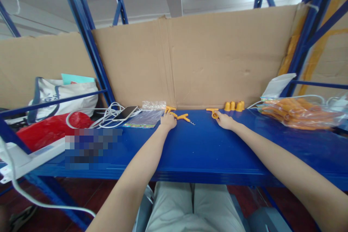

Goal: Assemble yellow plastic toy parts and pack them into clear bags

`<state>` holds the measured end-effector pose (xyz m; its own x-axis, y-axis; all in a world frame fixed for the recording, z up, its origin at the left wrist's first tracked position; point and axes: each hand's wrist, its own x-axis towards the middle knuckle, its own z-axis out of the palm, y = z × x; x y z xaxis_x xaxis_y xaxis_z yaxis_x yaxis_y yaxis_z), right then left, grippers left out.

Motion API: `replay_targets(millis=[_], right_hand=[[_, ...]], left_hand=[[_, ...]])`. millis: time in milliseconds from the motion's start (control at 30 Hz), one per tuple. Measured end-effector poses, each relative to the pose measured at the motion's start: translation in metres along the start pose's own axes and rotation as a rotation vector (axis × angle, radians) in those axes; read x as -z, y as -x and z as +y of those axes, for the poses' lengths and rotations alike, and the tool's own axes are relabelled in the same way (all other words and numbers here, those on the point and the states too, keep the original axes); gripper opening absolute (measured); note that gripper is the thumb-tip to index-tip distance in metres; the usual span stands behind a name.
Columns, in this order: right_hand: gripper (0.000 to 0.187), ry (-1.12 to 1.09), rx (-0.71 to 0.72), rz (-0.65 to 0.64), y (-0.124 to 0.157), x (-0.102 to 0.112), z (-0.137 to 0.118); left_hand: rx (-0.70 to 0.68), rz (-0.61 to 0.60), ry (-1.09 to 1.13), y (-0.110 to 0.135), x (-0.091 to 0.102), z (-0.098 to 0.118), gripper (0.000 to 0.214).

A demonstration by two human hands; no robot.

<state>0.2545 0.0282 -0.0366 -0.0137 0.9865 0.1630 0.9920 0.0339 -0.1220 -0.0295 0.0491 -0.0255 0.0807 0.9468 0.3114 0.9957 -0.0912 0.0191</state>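
Note:
My left hand (169, 120) is at the back middle of the blue tabletop, its fingers closed on an orange T-handled corkscrew (170, 108); they partly cover it. Just right of that hand lies another orange corkscrew (183, 116), its metal spiral pointing right. Farther right, my right hand (224, 120) pinches an orange cup-shaped cap (215, 115) with its round mouth turned towards me. An orange T-shaped handle (212, 110) shows right behind this cap; whether they touch I cannot tell. Several matching orange caps (233, 106) stand beyond my right hand.
Left of my hands lie a clear plastic bag (145, 117), a phone (125, 113) and coiled white cables (110, 116). A bag of orange pieces (299, 113) sits at the right. Cardboard (217, 58) walls the back; blue posts (89, 40) frame the shelf.

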Motion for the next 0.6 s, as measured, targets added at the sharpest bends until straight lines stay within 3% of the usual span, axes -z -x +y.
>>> replay_targets(millis=[133, 333, 600], right_hand=[[0.052, -0.008, 0.008, -0.004, 0.0, 0.0, 0.0], [0.051, -0.001, 0.014, 0.004, 0.0, 0.0, 0.001], [0.053, -0.01, 0.053, 0.048, -0.008, -0.007, 0.008]], left_hand=[[-0.097, -0.065, 0.088, -0.005, -0.01, -0.003, 0.042], [-0.39, -0.045, 0.203, -0.008, -0.015, 0.0, 0.053], [-0.439, -0.041, 0.08, 0.001, -0.002, 0.014, 0.051]])
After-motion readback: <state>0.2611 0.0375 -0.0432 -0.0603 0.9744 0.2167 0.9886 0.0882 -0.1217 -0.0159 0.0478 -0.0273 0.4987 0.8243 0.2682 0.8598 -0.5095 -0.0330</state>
